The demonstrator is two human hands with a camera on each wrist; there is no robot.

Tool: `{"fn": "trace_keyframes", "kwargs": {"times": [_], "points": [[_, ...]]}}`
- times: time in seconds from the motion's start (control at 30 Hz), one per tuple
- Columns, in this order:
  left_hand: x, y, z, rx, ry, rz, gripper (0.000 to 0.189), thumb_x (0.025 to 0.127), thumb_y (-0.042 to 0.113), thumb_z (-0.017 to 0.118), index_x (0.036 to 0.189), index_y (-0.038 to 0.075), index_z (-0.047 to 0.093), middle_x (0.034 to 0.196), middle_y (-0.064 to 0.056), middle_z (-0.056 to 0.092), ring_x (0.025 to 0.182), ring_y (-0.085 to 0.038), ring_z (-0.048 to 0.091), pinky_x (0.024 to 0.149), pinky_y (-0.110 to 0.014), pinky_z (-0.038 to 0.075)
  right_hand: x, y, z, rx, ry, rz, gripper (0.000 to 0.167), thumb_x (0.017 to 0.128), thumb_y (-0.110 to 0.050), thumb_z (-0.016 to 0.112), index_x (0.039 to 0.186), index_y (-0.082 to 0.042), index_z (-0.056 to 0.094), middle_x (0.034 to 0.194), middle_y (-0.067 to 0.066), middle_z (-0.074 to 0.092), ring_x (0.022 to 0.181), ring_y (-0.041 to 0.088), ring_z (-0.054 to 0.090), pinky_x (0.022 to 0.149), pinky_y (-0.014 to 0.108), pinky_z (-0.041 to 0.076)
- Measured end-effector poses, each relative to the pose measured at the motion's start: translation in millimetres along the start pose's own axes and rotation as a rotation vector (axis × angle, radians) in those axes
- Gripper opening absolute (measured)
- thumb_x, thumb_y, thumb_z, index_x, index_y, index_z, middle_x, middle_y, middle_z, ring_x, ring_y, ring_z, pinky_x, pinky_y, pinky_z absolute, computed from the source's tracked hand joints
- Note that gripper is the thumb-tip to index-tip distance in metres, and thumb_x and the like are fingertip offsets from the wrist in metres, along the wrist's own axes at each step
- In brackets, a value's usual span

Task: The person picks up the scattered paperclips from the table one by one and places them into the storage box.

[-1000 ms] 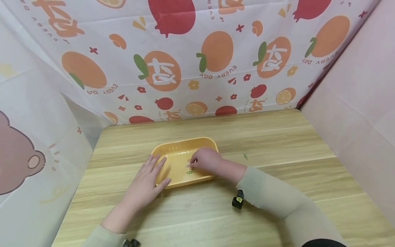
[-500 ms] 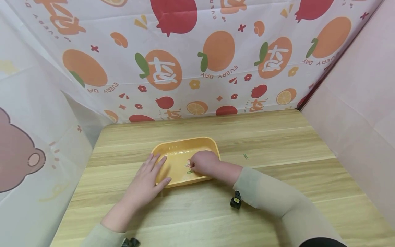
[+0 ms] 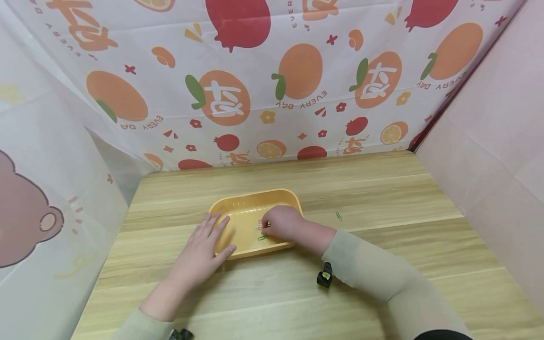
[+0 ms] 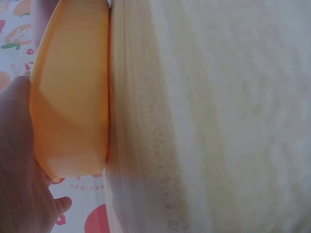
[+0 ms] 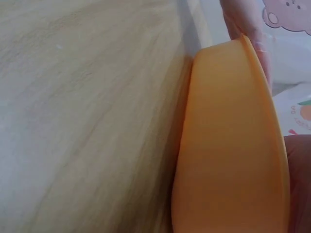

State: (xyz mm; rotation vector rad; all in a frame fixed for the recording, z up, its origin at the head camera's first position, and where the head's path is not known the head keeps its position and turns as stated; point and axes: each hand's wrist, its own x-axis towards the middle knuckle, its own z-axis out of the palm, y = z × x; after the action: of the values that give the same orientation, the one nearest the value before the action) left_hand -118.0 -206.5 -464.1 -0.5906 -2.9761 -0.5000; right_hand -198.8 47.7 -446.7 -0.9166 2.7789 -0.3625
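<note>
In the head view a shallow yellow-orange plastic tray (image 3: pixel 242 231) stands on the wooden table. My left hand (image 3: pixel 204 255) rests on its left end, fingers spread over the rim and thumb on the near edge. The right hand (image 3: pixel 282 224) reaches inside the tray with curled fingers. Its thumb and forefinger pinch at a paper clip, which the fingertips mostly hide. Several small coloured paper clips lie around them, among them a green paper clip (image 3: pixel 261 238). Both wrist views show the outside of the tray wall; the clips are hidden there.
Another green paper clip (image 3: pixel 338 216) lies on the wooden table (image 3: pixel 382 198), right of the tray. A fruit-patterned cloth (image 3: pixel 272 85) hangs behind the table, and pale cloth sides stand at left and right.
The right hand has shifted slightly inside the tray, and its fingertips now cover more of the paper clips. The left hand and the tray stay in place.
</note>
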Motion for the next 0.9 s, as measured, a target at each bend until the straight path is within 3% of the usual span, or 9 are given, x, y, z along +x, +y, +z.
{"fn": "trace_keyframes", "kwargs": {"times": [0.33, 0.7, 0.9], "points": [[-0.6, 1.0, -0.2, -0.013, 0.010, -0.001, 0.078, 0.097, 0.055, 0.055, 0.159, 0.021, 0.023, 0.164, -0.011, 0.017, 0.151, -0.036, 0.007, 0.117, -0.061, 0.018, -2.9, 5, -10, 0.217, 0.026, 0.081, 0.017, 0.090, -0.039, 0.073, 0.097, -0.025, 0.078, 0.084, -0.016, 0.068, 0.073, 0.007, 0.057, 0.067, 0.026, 0.047], [-0.5, 2.0, 0.2, -0.020, 0.013, 0.000, 0.078, 0.096, 0.052, 0.057, 0.159, 0.020, 0.024, 0.165, -0.012, 0.015, 0.151, -0.038, 0.008, 0.117, -0.062, 0.018, -12.2, 23, -20, 0.540, 0.135, 0.092, 0.026, 0.088, -0.032, 0.076, 0.108, -0.015, 0.078, 0.080, -0.006, 0.064, 0.071, 0.012, 0.056, 0.058, 0.025, 0.047], [-0.8, 2.6, 0.7, -0.015, 0.002, -0.005, 0.079, 0.097, 0.053, 0.057, 0.159, 0.020, 0.023, 0.165, -0.011, 0.014, 0.151, -0.037, 0.007, 0.117, -0.061, 0.017, -22.1, 31, -26, 0.581, 0.171, 0.119, 0.028, 0.089, -0.033, 0.075, 0.109, -0.014, 0.077, 0.084, -0.005, 0.064, 0.077, 0.016, 0.056, 0.060, 0.027, 0.048]]}}
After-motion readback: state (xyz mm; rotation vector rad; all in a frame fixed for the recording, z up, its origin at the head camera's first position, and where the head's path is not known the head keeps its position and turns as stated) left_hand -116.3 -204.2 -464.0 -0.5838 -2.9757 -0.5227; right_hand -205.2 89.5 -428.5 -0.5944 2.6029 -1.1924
